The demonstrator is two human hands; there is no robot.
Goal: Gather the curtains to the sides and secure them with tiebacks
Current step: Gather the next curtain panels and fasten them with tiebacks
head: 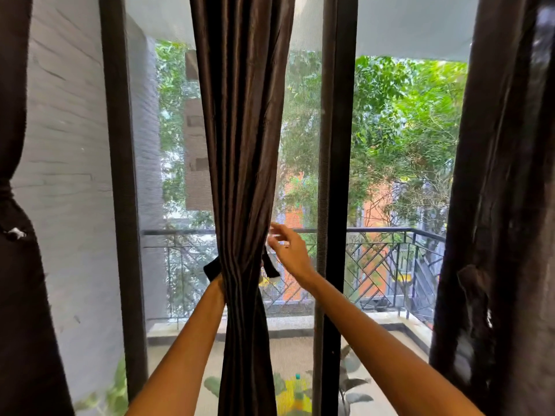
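Observation:
A dark brown middle curtain (pixel 243 175) hangs gathered into a narrow bundle in front of the window. A dark tieback wraps behind it at waist height: its left end (pixel 211 269) sticks out on the left, its right end (pixel 271 267) hangs loose on the right. My left hand (pixel 218 284) reaches behind the bundle, so only the wrist shows and the fingers are hidden. My right hand (pixel 289 247) hovers at the curtain's right edge, just above the loose end, with its fingers spread and blurred.
A left curtain (pixel 21 265) is pinched in at mid height at the frame's left edge. A right curtain (pixel 498 235) hangs at the far right. Dark window frames (pixel 338 175) and a mesh screen stand behind, with a balcony railing (pixel 390 259) outside.

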